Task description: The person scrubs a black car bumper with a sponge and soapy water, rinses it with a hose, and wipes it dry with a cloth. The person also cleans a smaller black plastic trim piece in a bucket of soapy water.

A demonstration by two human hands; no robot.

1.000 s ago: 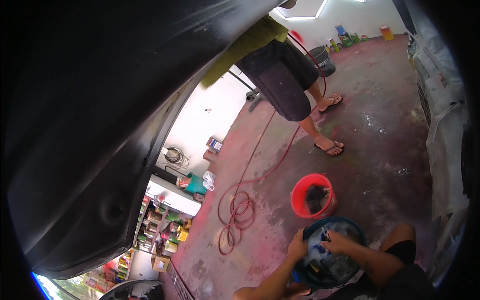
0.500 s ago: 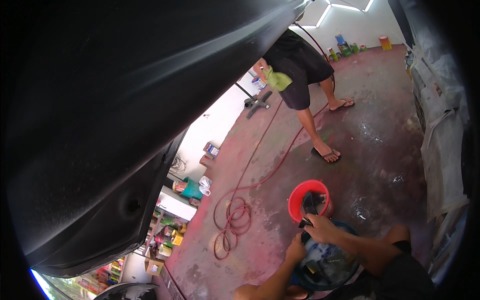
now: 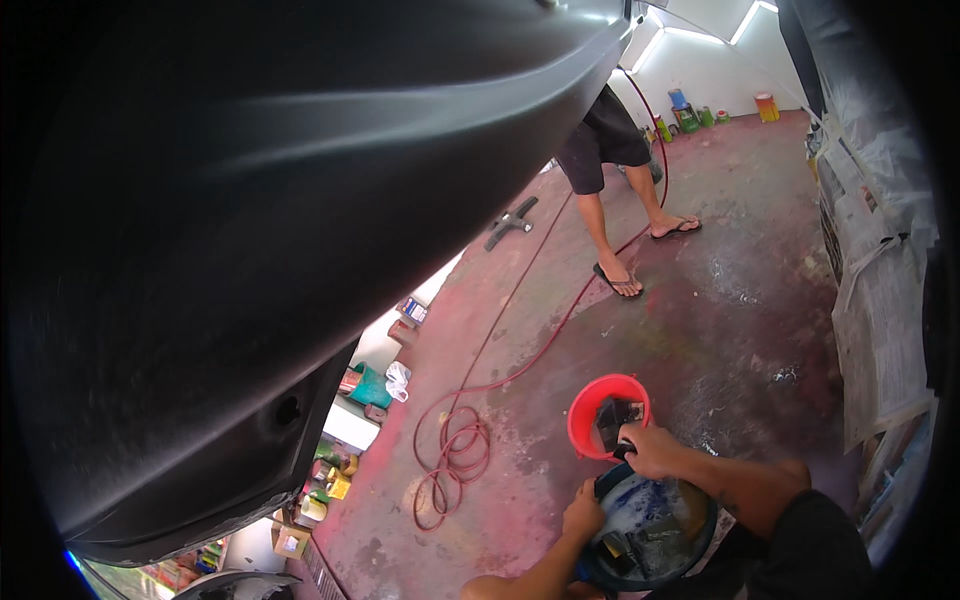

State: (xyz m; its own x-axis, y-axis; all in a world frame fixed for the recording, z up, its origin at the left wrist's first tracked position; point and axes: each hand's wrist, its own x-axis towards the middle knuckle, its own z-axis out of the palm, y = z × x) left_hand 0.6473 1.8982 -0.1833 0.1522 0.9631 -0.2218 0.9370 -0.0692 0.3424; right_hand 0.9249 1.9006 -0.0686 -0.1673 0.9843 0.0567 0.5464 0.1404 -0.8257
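My left hand [image 3: 583,512] is closed on the near-left rim of a dark round basin [image 3: 712,522]. Sudsy water fills the basin, and a dark flat piece with a yellow patch [image 3: 615,546] lies in it. At the basin's far side, my right hand [image 3: 655,452] is closed round a small black object [image 3: 623,449], mostly hidden by the fingers; its kind does not show. That hand is beside the near rim of a red bucket [image 3: 581,418]. Inside the bucket are dark flat pieces [image 3: 613,420].
A large black vehicle panel [image 3: 250,230] overhangs the left. Beyond the bucket stands another person in sandals [image 3: 622,282]. A red hose [image 3: 462,440] lies coiled on the stained floor. Plastic and paper sheeting [image 3: 880,330] hangs at right. Paint cans [image 3: 766,107] line the far wall.
My view has shifted slightly. The right hand with the black object is a little further right relative to the bucket. The other person's green cloth is now out of sight behind the panel.
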